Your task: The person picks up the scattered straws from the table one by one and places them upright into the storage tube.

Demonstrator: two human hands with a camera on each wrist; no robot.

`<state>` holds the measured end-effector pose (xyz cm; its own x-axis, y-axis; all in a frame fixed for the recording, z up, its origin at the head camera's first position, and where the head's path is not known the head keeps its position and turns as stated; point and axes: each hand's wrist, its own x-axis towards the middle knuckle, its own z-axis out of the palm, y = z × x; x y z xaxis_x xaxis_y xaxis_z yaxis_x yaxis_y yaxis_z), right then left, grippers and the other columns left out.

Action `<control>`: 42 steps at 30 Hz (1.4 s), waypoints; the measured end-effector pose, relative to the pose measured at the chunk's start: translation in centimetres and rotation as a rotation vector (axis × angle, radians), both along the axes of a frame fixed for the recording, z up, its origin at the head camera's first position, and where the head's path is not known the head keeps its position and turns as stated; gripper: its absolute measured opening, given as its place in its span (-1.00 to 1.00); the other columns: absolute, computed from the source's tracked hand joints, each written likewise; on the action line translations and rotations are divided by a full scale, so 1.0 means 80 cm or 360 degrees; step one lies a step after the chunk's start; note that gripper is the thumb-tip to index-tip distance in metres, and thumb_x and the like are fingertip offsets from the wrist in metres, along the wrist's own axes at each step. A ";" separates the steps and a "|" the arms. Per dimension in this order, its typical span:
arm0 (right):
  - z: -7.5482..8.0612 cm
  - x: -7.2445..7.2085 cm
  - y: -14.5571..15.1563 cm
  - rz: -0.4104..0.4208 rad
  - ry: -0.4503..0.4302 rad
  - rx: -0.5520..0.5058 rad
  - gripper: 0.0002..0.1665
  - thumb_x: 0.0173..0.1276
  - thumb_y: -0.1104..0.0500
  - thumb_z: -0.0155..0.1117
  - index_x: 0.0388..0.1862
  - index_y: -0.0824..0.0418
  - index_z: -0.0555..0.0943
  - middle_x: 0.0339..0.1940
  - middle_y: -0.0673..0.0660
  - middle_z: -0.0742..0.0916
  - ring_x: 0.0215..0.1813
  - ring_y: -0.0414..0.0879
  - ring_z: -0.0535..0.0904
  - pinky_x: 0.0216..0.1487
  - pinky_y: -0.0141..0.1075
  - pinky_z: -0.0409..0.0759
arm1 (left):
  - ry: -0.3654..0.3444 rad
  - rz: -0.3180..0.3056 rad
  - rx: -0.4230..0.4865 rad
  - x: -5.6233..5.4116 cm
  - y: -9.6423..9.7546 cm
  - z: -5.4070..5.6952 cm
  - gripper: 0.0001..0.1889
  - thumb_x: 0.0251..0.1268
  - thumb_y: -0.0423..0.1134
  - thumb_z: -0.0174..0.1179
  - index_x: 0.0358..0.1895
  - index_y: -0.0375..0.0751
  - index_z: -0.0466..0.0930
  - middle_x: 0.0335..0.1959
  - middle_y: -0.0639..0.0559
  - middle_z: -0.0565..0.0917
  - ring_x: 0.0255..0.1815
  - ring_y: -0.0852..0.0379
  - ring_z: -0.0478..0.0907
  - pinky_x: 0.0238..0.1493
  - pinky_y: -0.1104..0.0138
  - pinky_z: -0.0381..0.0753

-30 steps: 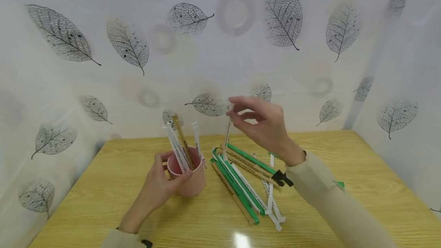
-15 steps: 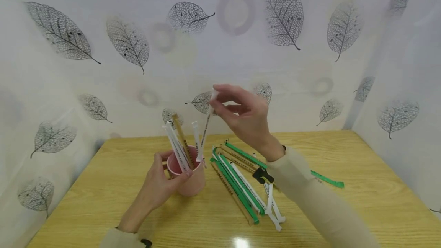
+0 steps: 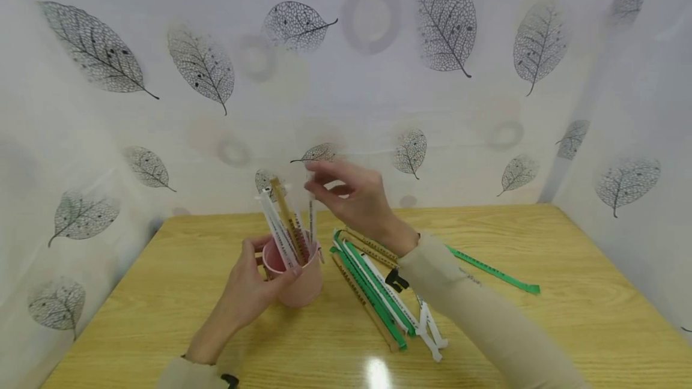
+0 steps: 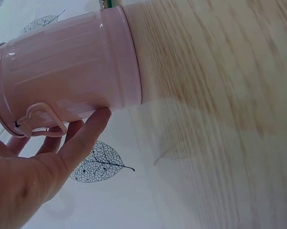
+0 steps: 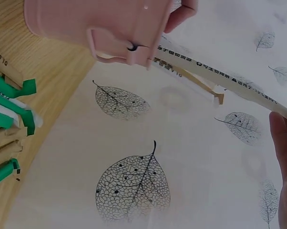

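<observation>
My left hand [image 3: 248, 293] holds a small pink bucket [image 3: 304, 288] on the table, thumb at its rim. In the left wrist view the bucket's side handle [image 4: 46, 114] shows close by the fingers. Between the thumb and fingertips of my right hand [image 3: 354, 197] is the upper end of a white paper-wrapped straw [image 5: 220, 78], printed with dark lettering. Its lower end is inside the bucket's mouth. Other wrapped straws lean in the bucket, among them a brown one [image 3: 285, 212] and white ones [image 3: 274, 224]. The bucket's inner bottom is hidden.
Right of the bucket, several green, brown and white wrapped straws [image 3: 373, 293] lie in a loose pile on the wooden table [image 3: 178, 293]. One green straw [image 3: 497, 270] lies apart, partly under the right sleeve [image 3: 465, 293]. A leaf-patterned cloth [image 3: 346, 95] stands behind the table.
My right hand has carried the white straw left from above the pile to the bucket, then lowered it, its lower end now inside. The left hand and bucket have stayed put.
</observation>
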<state>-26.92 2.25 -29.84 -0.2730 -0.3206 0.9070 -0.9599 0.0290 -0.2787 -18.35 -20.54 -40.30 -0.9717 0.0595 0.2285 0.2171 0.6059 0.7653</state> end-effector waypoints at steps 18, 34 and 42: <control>-0.061 -0.016 -0.017 0.0063 -0.0173 0.0240 -0.68 0.28 0.47 0.40 0.03 0.42 0.64 -0.22 0.27 0.81 -0.24 0.01 0.79 -0.25 -0.52 0.69 | -0.0033 0.0018 -0.0010 0.001 0.001 0.001 -0.16 0.25 0.11 0.42 0.38 -0.22 0.15 0.38 -0.13 0.41 0.22 -0.11 0.55 0.03 0.25 0.63; -0.065 -0.016 0.014 0.0011 -0.0195 0.0391 -0.58 0.32 0.45 0.36 0.17 0.39 0.64 -0.11 0.27 0.82 -0.19 0.00 0.80 -0.24 -0.48 0.71 | -0.0036 0.0031 -0.0016 0.001 0.001 0.000 -0.15 0.23 0.12 0.43 0.38 -0.21 0.15 0.37 -0.14 0.42 0.22 -0.13 0.55 0.07 0.17 0.63; -0.058 0.002 0.078 0.0063 -0.0248 0.1082 -0.81 0.33 0.43 0.33 -0.17 0.25 0.78 -0.26 0.09 0.84 -0.26 -0.20 0.73 -0.23 -0.51 0.66 | -0.0014 0.0035 -0.0028 0.002 0.002 0.002 -0.15 0.23 0.11 0.43 0.38 -0.25 0.17 0.33 -0.17 0.46 0.20 -0.14 0.58 0.07 0.19 0.65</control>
